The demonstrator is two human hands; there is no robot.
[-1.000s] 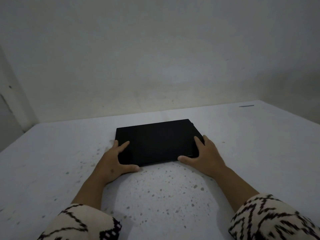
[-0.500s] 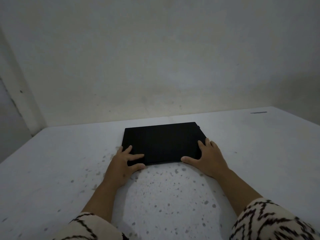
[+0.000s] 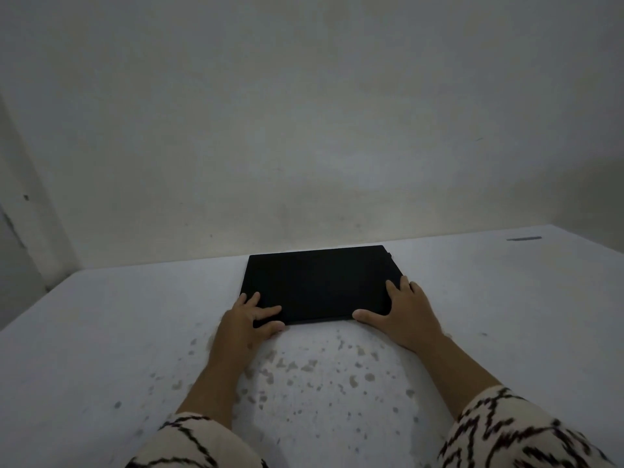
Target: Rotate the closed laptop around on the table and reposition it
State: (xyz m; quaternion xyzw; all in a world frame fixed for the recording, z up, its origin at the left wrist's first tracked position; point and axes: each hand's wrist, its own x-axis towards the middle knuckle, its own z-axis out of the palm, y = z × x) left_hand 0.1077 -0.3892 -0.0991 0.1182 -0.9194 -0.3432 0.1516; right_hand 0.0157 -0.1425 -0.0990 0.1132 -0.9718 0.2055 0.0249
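— What is the table (image 3: 101,332) like?
— Pale, speckled with grey spots, thickest just behind the two hands gripping the laptop's near corners.
— What lies on it?
— A closed black laptop (image 3: 317,282), flat, stretching away beyond the grip. Far right of the grip, a small dark strip (image 3: 524,238).

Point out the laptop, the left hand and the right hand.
laptop (image 3: 320,282), head view, middle of the closed lid.
left hand (image 3: 241,320), head view, back of the hand.
right hand (image 3: 407,314), head view, back of the hand.

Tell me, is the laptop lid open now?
No, the laptop lies closed and flat on the table, with both hands at its near corners.
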